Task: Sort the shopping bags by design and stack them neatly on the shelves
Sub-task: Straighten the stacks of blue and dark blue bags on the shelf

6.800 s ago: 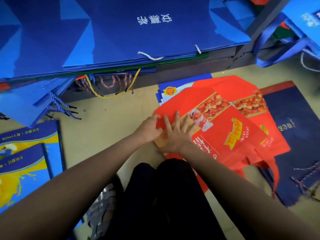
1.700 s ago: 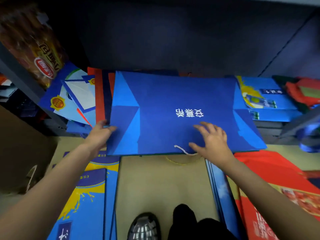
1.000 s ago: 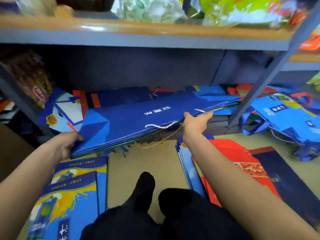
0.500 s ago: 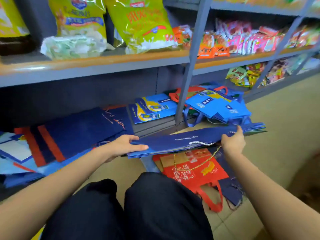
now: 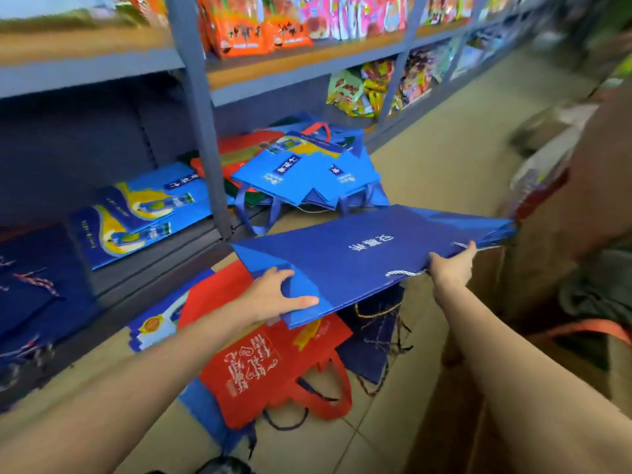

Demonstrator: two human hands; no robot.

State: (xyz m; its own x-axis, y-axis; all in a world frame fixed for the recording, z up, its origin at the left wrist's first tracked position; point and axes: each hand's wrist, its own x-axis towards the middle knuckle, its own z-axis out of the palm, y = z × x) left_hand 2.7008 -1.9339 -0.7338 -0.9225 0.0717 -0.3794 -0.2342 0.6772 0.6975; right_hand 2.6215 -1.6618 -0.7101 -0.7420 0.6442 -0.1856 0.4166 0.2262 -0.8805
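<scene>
A flat stack of blue shopping bags [image 5: 359, 261] with white characters and a white rope handle hangs level in the air in front of the shelf. My left hand [image 5: 277, 295] grips its near left corner, thumb on top. My right hand [image 5: 451, 266] grips the right edge by the handle. Under the stack, red bags [image 5: 270, 367] and dark navy bags [image 5: 369, 343] lie on the floor. Blue and yellow printed bags [image 5: 136, 213] lie on the bottom shelf. Navy bags [image 5: 30, 285] fill the shelf's far left.
A grey shelf upright [image 5: 201, 131] stands just left of the stack. Loose light-blue bags [image 5: 307, 172] spill from the shelf onto the tiled floor [image 5: 444, 165]. Snack packets [image 5: 253, 29] fill the upper shelves. Cardboard boxes [image 5: 547, 261] stand at the right.
The blue stack has come off the bottom shelf and swung right, away from the shelf, carried in both hands. The view has turned right along the aisle.
</scene>
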